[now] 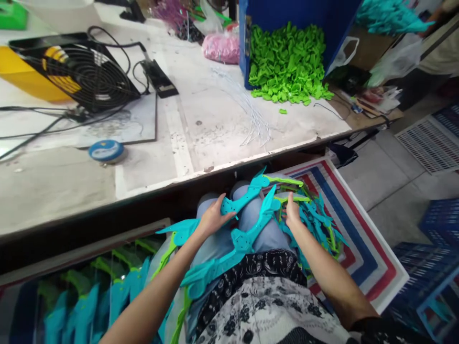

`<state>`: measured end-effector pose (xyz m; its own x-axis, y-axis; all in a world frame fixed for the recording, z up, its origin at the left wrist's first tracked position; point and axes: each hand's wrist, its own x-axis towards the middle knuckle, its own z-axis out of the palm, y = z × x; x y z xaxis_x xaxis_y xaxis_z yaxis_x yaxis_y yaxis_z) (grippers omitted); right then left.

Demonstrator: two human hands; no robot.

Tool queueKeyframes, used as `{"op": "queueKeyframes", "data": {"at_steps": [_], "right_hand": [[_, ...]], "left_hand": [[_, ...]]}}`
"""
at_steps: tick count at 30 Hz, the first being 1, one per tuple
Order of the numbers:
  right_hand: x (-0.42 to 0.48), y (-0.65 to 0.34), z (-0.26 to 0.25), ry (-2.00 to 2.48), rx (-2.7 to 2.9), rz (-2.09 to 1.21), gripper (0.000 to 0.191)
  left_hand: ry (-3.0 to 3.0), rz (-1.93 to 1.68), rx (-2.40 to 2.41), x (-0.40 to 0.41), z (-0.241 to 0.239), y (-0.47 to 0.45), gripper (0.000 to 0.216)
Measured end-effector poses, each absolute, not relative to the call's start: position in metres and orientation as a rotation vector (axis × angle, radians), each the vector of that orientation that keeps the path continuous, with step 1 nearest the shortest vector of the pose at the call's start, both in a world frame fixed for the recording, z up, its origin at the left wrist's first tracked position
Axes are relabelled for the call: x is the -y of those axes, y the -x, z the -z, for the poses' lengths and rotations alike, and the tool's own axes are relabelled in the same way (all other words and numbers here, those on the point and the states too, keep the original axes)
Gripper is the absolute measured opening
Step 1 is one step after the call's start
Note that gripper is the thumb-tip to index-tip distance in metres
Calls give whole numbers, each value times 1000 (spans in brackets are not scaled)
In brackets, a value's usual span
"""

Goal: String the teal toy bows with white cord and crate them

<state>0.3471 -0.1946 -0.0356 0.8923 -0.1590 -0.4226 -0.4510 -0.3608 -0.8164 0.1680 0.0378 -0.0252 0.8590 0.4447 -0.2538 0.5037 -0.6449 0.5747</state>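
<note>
I sit at a workbench with teal plastic parts across my lap. My left hand [212, 219] is closed on a long teal part with a green tip [251, 192] that points up and right. My right hand [292, 213] pinches the green tip of another teal part [267, 210]. A third long teal piece [215, 265] lies over my thigh. More teal and green parts [319, 224] are heaped to the right of my knee on a striped sack [362, 248].
The workbench [215, 119] carries a black fan [84, 71], cables, a blue tape tin [106, 150], white wires [256, 119], and a blue bin spilling green pieces [289, 64]. Teal parts fill a bin at lower left [82, 306]. Blue crates [435, 272] stand at right.
</note>
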Motion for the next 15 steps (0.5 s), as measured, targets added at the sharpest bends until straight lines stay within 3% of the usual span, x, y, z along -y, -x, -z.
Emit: {"op": "queueKeyframes", "data": {"at_steps": [5,7,10,15], "right_hand": [[203,-397,-42,2499,219,-73,35],[183,-428,-74,2614,578,-401,34],[135,-474,-108,2428,990,-871,30],[36,-573,-118,2432,917,-27,21]], "left_hand": [[-2345,67,-673,-38,30,-167,77],[-2362,65,-669,-36,30,-168,74],[-2419,2,-654,-31,30,-168,67],[-2597,-134,-688,-17,29,-165,60]]}}
